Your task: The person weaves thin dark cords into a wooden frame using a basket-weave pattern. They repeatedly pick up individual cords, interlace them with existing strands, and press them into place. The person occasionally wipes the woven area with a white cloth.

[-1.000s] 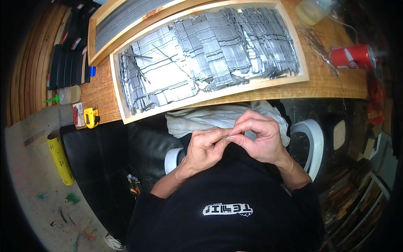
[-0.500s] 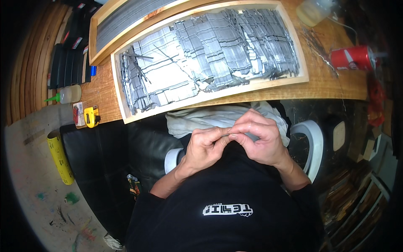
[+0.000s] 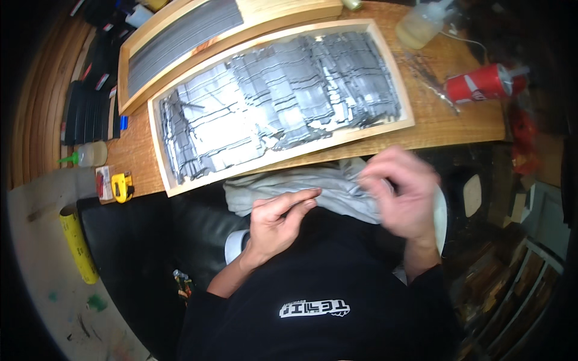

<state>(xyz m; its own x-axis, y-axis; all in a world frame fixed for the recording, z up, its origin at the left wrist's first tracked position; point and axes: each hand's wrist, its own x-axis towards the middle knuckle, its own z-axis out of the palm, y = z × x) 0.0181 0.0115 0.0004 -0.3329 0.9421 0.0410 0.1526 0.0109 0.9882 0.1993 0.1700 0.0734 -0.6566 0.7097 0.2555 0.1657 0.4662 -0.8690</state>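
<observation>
My left hand [image 3: 278,224] is above my lap with its thumb and forefinger brought together in a pinch. Whatever lies between those fingertips is too small to make out. To the right, apart from it, my right hand [image 3: 402,191] is raised and smeared by motion, its fingers curled; any hold there is unclear. Behind both hands a pale grey cloth [image 3: 337,195] is bunched on my lap. Beyond it, a shallow wooden tray [image 3: 289,151] on the table holds many thin, dark grey strips [image 3: 289,78], packed in overlapping rows.
A second wooden frame [image 3: 295,18] with long grey strips stands behind the tray. On the table [image 3: 475,123] are a red can [image 3: 475,85], a squeeze bottle [image 3: 416,29], a green-tipped bottle [image 3: 91,154] and a yellow tape measure [image 3: 123,188]. A yellow tube [image 3: 78,243] stands at left.
My hands have come apart: the right has moved away to the right, while the left stays pinched near my lap. The whole view has shifted slightly.
</observation>
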